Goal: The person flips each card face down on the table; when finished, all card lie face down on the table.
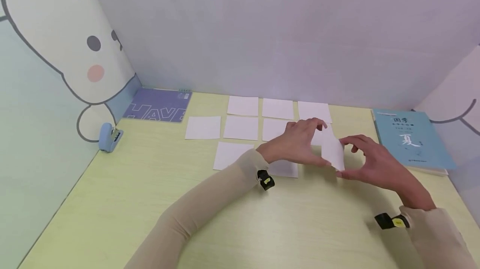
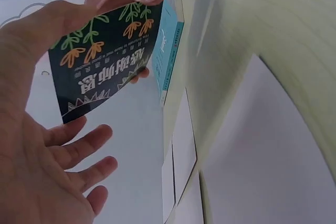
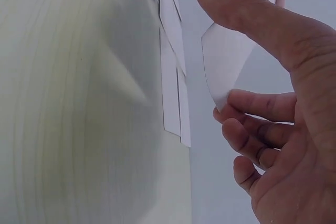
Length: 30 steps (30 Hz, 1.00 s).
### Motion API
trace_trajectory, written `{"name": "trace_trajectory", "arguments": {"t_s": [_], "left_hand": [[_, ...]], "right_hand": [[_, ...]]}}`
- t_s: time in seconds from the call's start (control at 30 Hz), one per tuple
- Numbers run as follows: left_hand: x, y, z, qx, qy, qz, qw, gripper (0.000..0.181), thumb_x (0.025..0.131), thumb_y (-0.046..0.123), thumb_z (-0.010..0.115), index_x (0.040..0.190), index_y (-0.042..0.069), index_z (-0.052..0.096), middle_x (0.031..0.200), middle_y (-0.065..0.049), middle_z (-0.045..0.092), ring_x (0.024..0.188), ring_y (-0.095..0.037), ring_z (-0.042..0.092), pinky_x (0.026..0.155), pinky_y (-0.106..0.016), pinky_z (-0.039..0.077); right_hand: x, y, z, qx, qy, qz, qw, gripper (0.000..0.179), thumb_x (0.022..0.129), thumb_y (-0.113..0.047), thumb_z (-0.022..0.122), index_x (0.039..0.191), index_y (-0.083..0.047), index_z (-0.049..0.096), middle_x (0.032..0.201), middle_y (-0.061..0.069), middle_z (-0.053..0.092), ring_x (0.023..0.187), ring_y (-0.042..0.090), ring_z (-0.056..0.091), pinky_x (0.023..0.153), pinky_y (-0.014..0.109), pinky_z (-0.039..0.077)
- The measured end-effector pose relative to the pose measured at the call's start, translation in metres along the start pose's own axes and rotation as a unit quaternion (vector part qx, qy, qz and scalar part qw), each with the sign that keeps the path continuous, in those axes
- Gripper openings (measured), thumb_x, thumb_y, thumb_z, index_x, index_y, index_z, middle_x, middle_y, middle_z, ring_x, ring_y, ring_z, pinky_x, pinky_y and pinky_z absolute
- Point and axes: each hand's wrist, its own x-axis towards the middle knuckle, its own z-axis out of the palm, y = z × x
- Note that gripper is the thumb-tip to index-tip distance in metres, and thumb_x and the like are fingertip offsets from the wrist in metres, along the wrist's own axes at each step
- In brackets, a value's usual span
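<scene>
A small card (image 1: 332, 150) stands raised on edge over the right end of rows of white cards, its blank white back (image 3: 226, 59) toward the head view. Its dark face (image 2: 107, 61), with orange flowers and white Chinese characters, shows in the left wrist view. My left hand (image 1: 296, 144) holds the card's left side, thumb at the near corner and index finger at the far one. From the other side my right hand (image 1: 376, 165) grips it by its edges between thumb and fingers.
Several white cards (image 1: 241, 128) lie in rows on the pale wooden table (image 1: 262, 227). At the back left is a purple notebook (image 1: 159, 104); a light blue stapler (image 1: 108, 137) stands at the left edge. Blue books (image 1: 414, 140) are stacked at the right. Walls enclose the table's back and sides.
</scene>
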Motion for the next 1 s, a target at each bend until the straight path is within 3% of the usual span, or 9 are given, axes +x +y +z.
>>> {"name": "trace_trajectory", "arguments": {"t_s": [0.13, 0.4, 0.63, 0.8, 1.0], "left_hand": [[-0.004, -0.004, 0.002, 0.072, -0.037, -0.013, 0.9967, 0.098, 0.081, 0.075, 0.078, 0.155, 0.026, 0.035, 0.154, 0.007, 0.05, 0.145, -0.018, 0.047, 0.116, -0.044, 0.036], [-0.013, -0.011, 0.012, 0.121, -0.103, -0.038, 0.9865, 0.099, 0.081, 0.08, 0.073, 0.159, 0.03, 0.036, 0.167, 0.006, 0.039, 0.158, -0.024, 0.031, 0.119, -0.048, 0.033], [-0.014, -0.011, 0.021, 0.185, -0.096, -0.039, 0.9773, 0.094, 0.083, 0.08, 0.07, 0.155, 0.027, 0.042, 0.165, 0.003, 0.039, 0.161, -0.026, 0.027, 0.122, -0.049, 0.032], [-0.015, -0.011, 0.028, 0.222, -0.087, -0.035, 0.9705, 0.09, 0.081, 0.08, 0.072, 0.147, 0.025, 0.049, 0.16, 0.001, 0.042, 0.156, -0.026, 0.028, 0.123, -0.049, 0.032], [-0.016, -0.011, 0.029, 0.231, -0.08, -0.031, 0.9691, 0.084, 0.08, 0.081, 0.072, 0.138, 0.024, 0.053, 0.155, 0.001, 0.043, 0.151, -0.025, 0.03, 0.121, -0.048, 0.032]], "right_hand": [[0.0, 0.004, 0.0, -0.009, -0.022, 0.003, 0.9997, 0.084, 0.067, -0.042, 0.103, 0.137, -0.014, 0.064, 0.135, 0.013, 0.061, 0.108, 0.029, 0.058, 0.07, 0.03, 0.047], [0.0, 0.008, 0.007, -0.008, -0.08, 0.023, 0.9965, 0.095, 0.069, -0.052, 0.1, 0.144, -0.008, 0.062, 0.147, 0.021, 0.053, 0.117, 0.039, 0.062, 0.081, 0.045, 0.056], [0.004, 0.009, 0.014, -0.005, -0.098, 0.026, 0.9948, 0.102, 0.068, -0.057, 0.098, 0.147, -0.004, 0.062, 0.149, 0.026, 0.05, 0.123, 0.047, 0.062, 0.096, 0.065, 0.056], [0.006, 0.013, 0.02, -0.004, -0.104, 0.02, 0.9944, 0.101, 0.068, -0.054, 0.099, 0.146, -0.002, 0.062, 0.148, 0.028, 0.05, 0.128, 0.05, 0.055, 0.101, 0.07, 0.051], [0.008, 0.015, 0.023, -0.016, -0.103, 0.008, 0.9945, 0.098, 0.069, -0.051, 0.099, 0.145, -0.002, 0.063, 0.147, 0.029, 0.052, 0.13, 0.048, 0.052, 0.103, 0.069, 0.051]]}}
